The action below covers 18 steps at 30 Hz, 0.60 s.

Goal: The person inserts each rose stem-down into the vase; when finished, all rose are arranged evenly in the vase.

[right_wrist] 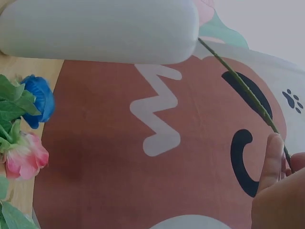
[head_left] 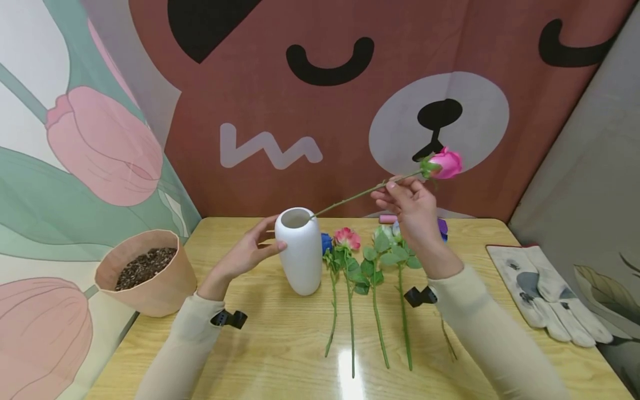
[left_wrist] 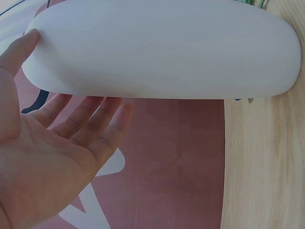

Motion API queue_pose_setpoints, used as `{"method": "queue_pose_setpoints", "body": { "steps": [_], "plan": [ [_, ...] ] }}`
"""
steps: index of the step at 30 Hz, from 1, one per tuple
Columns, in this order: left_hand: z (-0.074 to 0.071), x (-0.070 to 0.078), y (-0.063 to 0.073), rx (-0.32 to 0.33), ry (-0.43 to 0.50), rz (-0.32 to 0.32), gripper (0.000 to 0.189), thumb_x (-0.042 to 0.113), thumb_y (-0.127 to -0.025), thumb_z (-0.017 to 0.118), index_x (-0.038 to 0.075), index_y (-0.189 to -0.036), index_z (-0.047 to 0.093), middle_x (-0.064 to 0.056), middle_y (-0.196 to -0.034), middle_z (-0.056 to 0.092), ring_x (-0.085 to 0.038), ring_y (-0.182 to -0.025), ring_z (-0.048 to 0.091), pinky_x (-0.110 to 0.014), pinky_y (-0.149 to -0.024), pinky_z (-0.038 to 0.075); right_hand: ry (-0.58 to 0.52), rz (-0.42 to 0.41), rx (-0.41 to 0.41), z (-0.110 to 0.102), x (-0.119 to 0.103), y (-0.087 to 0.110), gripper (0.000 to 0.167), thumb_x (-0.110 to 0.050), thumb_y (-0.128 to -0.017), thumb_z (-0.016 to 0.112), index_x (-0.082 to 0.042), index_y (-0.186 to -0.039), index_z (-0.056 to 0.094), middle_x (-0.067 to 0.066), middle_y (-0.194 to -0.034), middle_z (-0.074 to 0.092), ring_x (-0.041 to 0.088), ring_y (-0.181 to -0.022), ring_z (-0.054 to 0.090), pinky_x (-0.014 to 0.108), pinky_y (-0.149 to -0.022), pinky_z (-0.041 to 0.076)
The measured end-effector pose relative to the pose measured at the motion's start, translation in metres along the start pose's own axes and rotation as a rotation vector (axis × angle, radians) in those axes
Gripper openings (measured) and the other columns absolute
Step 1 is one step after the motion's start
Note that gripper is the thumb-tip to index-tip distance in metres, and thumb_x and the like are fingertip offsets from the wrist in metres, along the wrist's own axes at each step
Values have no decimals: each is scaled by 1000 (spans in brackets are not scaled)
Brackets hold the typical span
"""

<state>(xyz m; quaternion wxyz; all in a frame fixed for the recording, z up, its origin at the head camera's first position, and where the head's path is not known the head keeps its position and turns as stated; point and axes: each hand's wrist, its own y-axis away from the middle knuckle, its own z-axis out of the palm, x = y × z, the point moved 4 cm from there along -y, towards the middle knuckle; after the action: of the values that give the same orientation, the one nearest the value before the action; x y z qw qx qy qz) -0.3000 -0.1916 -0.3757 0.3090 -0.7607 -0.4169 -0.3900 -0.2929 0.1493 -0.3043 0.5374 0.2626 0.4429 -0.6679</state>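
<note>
A white vase (head_left: 302,255) stands upright on the table. My left hand (head_left: 250,250) holds it near the top, thumb on the front and fingers round the far left side; in the left wrist view the thumb touches the vase (left_wrist: 162,47) and some fingertips are hidden behind it. Between thumb and fingers my right hand (head_left: 412,208) pinches the stem of a pink rose (head_left: 446,164). The bloom points up to the right, while the stem's lower end meets the vase's mouth at its right rim. The right wrist view shows the slanting stem (right_wrist: 243,86) reaching the vase top.
Right of the vase lie several cut flowers, among them a blue rose (head_left: 326,243) and a red-pink one (head_left: 347,239). A peach pot (head_left: 175,278) with dark soil stands at left. White patterned gloves (head_left: 545,294) lie at the right edge, and a printed curtain (head_left: 280,111) hangs behind.
</note>
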Motion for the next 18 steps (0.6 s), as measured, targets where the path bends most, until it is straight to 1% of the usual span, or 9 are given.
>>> {"method": "queue_pose_setpoints", "body": {
  "steps": [1, 6, 8, 11, 12, 13, 16, 18],
  "plan": [
    [0, 0, 0, 0, 3, 0, 66, 33, -95, 69, 28, -153, 35, -5, -152, 43, -36, -139, 47, -59, -109, 45, 27, -3, -2, 1, 2, 0, 15, -15, -97, 65, -5, -105, 58, 2, -89, 73, 13, -81, 76, 24, -75, 61],
    [0, -1, 0, -2, 4, -2, 66, 32, -95, 68, 28, -152, 35, -4, -152, 42, -36, -139, 47, -58, -109, 45, 141, 4, -1, 7, 9, 2, 20, -20, -96, 67, -7, -110, 60, 0, -88, 75, 11, -78, 75, 20, -61, 59],
    [0, -1, 0, -3, 2, -1, 66, 32, -96, 68, 28, -153, 35, -4, -152, 43, -36, -139, 47, -58, -108, 45, 172, 6, -3, 10, 11, 2, 21, -22, -96, 68, -8, -111, 60, -1, -88, 76, 10, -76, 75, 18, -54, 54],
    [0, -1, 0, -5, 6, 0, 66, 31, -96, 68, 28, -153, 35, -4, -152, 43, -36, -139, 46, -57, -108, 46, 222, 2, -10, 15, 14, 2, 21, -23, -97, 67, -9, -111, 61, -3, -86, 76, 10, -74, 75, 17, -47, 45],
    [0, -2, 0, -6, 5, 1, 66, 31, -96, 68, 29, -153, 35, -4, -152, 43, -36, -139, 46, -57, -107, 47, 234, 3, -13, 16, 16, 2, 21, -24, -97, 66, -9, -111, 61, -4, -85, 76, 10, -74, 74, 17, -48, 45],
    [0, -2, 0, -6, 4, 3, 66, 31, -96, 68, 29, -153, 35, -4, -152, 43, -36, -140, 46, -57, -107, 47, 238, 0, -21, 18, 17, 2, 22, -23, -98, 66, -8, -112, 61, -4, -84, 76, 10, -74, 74, 17, -51, 48],
    [0, -1, 0, -7, 2, 5, 66, 31, -96, 68, 30, -152, 35, -4, -153, 42, -37, -140, 46, -57, -106, 48, 237, -13, -45, 23, 21, 1, 23, -19, -99, 64, -3, -114, 59, -4, -84, 75, 11, -76, 74, 22, -65, 59],
    [0, -1, 0, -7, -2, 5, 66, 32, -96, 68, 30, -152, 35, -4, -153, 42, -37, -140, 46, -57, -105, 48, 229, -16, -63, 26, 23, 0, 24, -17, -99, 64, 1, -115, 57, -3, -84, 74, 11, -77, 74, 28, -75, 62]
  ]
}}
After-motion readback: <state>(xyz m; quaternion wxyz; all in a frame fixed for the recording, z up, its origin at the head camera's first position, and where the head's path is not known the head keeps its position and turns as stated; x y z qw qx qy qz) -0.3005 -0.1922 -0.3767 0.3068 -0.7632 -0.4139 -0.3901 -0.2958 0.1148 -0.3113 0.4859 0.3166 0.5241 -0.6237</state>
